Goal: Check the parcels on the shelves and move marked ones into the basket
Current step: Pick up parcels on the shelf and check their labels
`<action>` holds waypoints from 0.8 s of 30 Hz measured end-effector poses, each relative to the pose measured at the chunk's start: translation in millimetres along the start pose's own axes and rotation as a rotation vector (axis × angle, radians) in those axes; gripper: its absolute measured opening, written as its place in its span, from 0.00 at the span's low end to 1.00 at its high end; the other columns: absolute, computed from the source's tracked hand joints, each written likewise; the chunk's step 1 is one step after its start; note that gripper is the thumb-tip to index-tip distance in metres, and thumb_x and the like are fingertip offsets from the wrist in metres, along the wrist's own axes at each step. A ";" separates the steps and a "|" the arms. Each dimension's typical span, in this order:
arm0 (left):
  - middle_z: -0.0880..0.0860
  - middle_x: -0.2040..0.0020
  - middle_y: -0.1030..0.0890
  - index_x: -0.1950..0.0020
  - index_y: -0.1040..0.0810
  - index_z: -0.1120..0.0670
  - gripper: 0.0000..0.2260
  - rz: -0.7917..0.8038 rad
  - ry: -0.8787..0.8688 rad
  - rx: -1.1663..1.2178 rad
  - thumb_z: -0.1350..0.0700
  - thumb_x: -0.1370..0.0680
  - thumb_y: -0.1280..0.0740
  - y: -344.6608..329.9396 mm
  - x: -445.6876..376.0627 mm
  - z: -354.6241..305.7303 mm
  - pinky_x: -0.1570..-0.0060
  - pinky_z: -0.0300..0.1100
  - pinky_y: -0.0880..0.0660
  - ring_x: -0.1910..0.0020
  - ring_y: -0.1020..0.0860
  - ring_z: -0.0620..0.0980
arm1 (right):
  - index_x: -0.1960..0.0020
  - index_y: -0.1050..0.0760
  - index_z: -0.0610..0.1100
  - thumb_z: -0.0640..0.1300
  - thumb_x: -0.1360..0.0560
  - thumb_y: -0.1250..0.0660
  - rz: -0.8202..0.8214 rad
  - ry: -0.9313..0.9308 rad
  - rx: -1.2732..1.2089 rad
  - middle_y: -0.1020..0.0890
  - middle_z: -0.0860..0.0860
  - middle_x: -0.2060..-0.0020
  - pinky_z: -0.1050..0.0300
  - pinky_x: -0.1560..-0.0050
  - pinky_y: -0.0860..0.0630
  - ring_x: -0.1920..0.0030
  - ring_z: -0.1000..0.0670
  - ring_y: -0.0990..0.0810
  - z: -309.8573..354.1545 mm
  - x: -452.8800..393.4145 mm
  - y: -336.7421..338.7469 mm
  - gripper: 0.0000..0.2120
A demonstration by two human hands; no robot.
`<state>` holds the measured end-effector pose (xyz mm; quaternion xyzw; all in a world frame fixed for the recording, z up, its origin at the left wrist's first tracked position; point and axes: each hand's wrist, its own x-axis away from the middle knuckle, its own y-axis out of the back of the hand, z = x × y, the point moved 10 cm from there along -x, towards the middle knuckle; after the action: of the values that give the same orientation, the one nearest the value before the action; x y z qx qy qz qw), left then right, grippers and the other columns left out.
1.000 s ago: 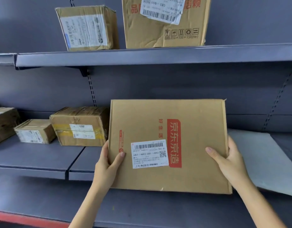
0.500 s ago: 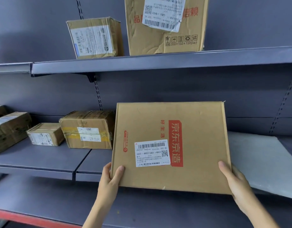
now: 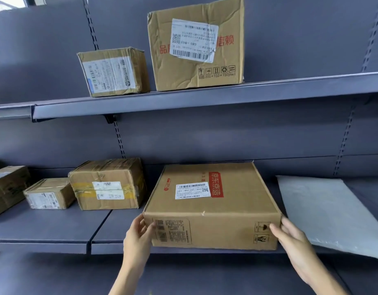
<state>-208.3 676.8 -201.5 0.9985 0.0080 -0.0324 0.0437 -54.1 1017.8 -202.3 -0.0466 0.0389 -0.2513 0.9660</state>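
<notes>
Two hands are steadying the flat parcel [image 3: 211,207], which is lying on the lower shelf [image 3: 45,228] with its white label [image 3: 193,191] facing up, between the taped box [image 3: 108,184] and the grey mailer [image 3: 332,211]. We are judging this as the checking step, and no mark is readable on the label from here. To do it well, we are keeping the parcel square on the shelf, seated fully back from the front lip, and letting go evenly so it is not tipping forward. Our left hand [image 3: 138,237] is cupping the front left corner, thumb on the front face, fingers curled around the side. Our right hand [image 3: 290,235] is gripping the front right corner likewise. No basket is showing in this view.
</notes>
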 end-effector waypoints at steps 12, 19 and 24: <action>0.62 0.36 0.25 0.34 0.33 0.61 0.44 0.015 -0.811 -1.219 0.55 0.47 0.20 -63.4 8.7 -34.9 0.45 0.57 0.30 0.34 0.34 0.60 | 0.25 0.55 0.49 0.55 0.23 0.41 -0.110 0.306 1.265 0.55 0.54 0.24 0.59 0.27 0.49 0.24 0.52 0.54 38.3 -25.0 -32.6 0.34; 0.64 0.39 0.23 0.37 0.28 0.63 0.42 0.071 -0.782 -1.306 0.56 0.49 0.19 -69.3 3.4 -36.4 0.49 0.58 0.25 0.40 0.25 0.64 | 0.24 0.55 0.48 0.50 0.23 0.39 -0.089 0.253 1.309 0.54 0.53 0.24 0.51 0.25 0.51 0.24 0.45 0.58 40.8 -33.2 -34.9 0.34; 0.60 0.46 0.19 0.42 0.25 0.60 0.37 0.085 -0.834 -1.139 0.58 0.48 0.19 -67.2 24.7 -57.6 0.50 0.60 0.23 0.47 0.21 0.62 | 0.25 0.61 0.45 0.50 0.23 0.38 -0.067 0.260 1.206 0.59 0.54 0.25 0.59 0.27 0.53 0.26 0.54 0.63 38.2 2.3 -32.3 0.38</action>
<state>-181.2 749.2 -151.6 0.7241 -0.0329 -0.4012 0.5600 -63.9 991.3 -161.0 0.5375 0.0059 -0.2628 0.8012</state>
